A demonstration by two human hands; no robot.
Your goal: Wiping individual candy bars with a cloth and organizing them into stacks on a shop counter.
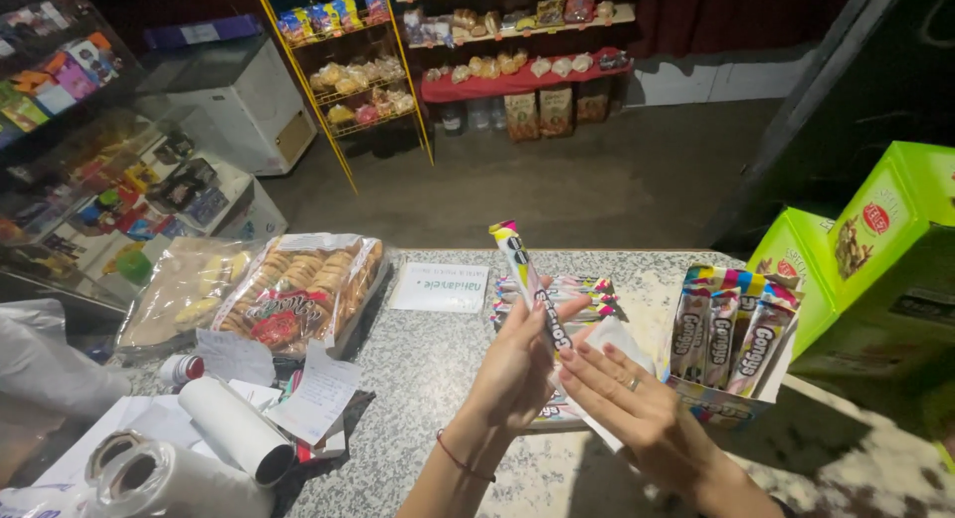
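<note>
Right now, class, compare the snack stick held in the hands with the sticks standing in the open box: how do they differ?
The held stick is a single one, tilted, pinched in the left hand with the right hand beside it; the boxed sticks are several, packed upright in the display box on the counter, untouched. Both have long, narrow, multicoloured striped wrappers.
</note>
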